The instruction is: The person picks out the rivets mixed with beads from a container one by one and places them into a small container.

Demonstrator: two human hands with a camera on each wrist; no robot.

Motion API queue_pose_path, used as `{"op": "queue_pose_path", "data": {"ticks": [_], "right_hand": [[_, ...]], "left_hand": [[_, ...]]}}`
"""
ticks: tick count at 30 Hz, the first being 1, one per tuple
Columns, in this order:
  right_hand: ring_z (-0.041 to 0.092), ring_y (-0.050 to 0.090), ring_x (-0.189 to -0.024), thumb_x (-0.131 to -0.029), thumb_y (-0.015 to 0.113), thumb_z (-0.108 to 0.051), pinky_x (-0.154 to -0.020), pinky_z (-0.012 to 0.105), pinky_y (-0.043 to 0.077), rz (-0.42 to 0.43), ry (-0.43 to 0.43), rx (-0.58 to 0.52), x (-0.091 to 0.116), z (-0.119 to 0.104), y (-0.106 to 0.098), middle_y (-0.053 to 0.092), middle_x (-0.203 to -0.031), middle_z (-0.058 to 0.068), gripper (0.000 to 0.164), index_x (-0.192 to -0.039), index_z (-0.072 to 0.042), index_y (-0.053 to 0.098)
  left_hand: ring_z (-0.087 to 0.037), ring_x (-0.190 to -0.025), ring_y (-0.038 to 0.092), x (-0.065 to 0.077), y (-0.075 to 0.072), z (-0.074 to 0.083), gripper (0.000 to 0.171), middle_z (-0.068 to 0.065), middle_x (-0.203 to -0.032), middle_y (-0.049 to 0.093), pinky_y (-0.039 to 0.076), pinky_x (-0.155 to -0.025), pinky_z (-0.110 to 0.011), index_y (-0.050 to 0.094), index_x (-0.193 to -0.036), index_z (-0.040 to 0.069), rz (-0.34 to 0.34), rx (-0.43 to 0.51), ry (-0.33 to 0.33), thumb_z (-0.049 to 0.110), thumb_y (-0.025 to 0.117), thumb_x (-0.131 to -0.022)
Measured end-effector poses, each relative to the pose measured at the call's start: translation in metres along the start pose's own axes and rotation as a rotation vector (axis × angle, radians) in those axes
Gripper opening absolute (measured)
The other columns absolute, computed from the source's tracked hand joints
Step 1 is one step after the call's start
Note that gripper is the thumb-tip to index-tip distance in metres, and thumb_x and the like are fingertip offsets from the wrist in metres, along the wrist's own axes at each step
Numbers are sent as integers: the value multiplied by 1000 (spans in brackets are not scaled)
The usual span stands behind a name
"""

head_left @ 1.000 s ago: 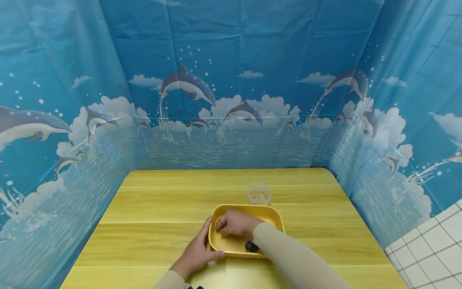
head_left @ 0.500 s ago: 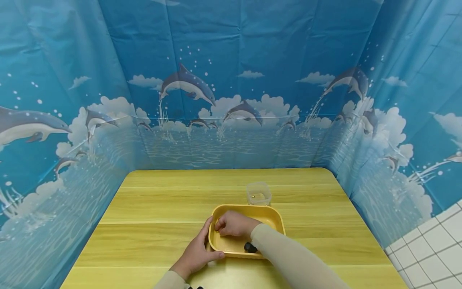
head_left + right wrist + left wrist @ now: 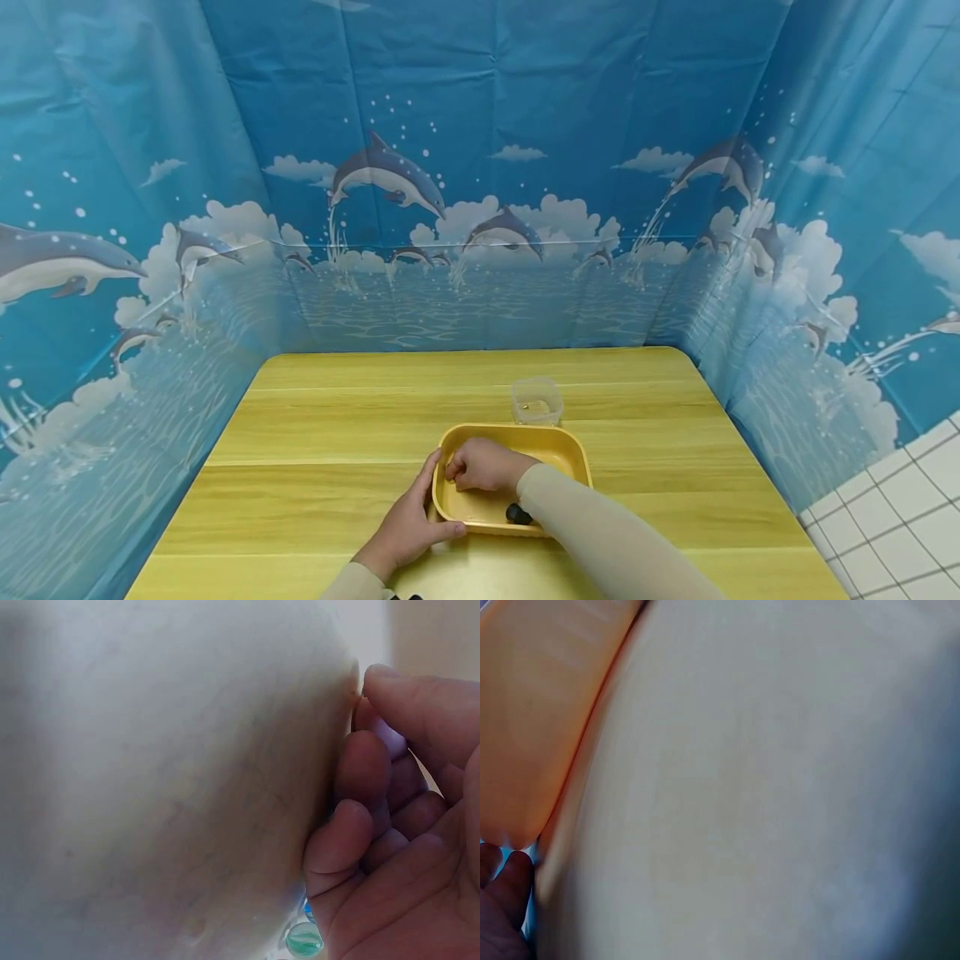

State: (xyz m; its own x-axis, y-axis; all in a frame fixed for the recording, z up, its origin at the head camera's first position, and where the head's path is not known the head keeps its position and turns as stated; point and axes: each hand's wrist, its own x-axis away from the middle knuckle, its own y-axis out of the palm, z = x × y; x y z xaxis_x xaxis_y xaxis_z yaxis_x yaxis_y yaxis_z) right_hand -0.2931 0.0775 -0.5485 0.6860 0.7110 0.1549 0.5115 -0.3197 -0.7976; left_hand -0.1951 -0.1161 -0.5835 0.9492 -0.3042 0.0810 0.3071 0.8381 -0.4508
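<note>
A yellow plastic tray (image 3: 491,528) stands on the table, tilted nowhere in view. My left hand (image 3: 408,529) grips its near left corner, fingers along the left wall and thumb along the front. In the left wrist view, fingertips (image 3: 514,881) lie at the orange-looking tray wall (image 3: 547,727). My right hand (image 3: 487,465) is down inside the tray at its left end, fingers curled. A small gold-coloured piece (image 3: 451,480) shows at its fingertips, mostly hidden. The right wrist view has thumb and forefinger tips meeting, with a green-swirled glass marble (image 3: 304,939) below the palm.
Behind the tray stands a small clear plastic box (image 3: 537,402) with a tiny gold-coloured thing inside. A black object (image 3: 517,514), at the right wrist, overlaps the tray's front wall. The wood-grain table (image 3: 337,417) is bordered by a blue dolphin curtain (image 3: 480,308).
My right hand stays at the tray's left end, its forearm shifting slightly left. My left hand keeps its hold, and the tray and clear box stay put.
</note>
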Motion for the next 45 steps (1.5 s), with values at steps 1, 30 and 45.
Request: {"op": "queue_pose_path", "data": {"ticks": [1, 30, 45], "right_hand": [[-2, 54, -71, -88, 78, -4, -73, 15, 49, 1, 1, 6, -1, 0, 0, 80, -93, -8, 18, -102, -13, 84], [-2, 56, -73, -90, 77, -5, -75, 16, 51, 8, 12, 109, -2, -3, 2, 77, -87, -12, 12, -92, -16, 83], [-2, 54, -70, -92, 74, -5, -72, 15, 49, 14, 18, 120, 0, -3, 4, 75, -85, -13, 16, -88, -18, 81]], "left_hand": [[-38, -155, 39, 0, 0, 0, 122, -13, -173, 30, 33, -122, -62, 6, -169, 41, 1, -3, 1, 50, 90, -81], [-39, -151, 44, 0, 0, 2, 121, -16, -172, 30, 36, -120, -63, 4, -171, 36, -14, -7, 1, 51, 88, -84], [-37, -152, 44, 1, 0, 1, 122, -15, -172, 32, 36, -120, -60, 4, -171, 37, -11, -14, 10, 51, 88, -83]]}}
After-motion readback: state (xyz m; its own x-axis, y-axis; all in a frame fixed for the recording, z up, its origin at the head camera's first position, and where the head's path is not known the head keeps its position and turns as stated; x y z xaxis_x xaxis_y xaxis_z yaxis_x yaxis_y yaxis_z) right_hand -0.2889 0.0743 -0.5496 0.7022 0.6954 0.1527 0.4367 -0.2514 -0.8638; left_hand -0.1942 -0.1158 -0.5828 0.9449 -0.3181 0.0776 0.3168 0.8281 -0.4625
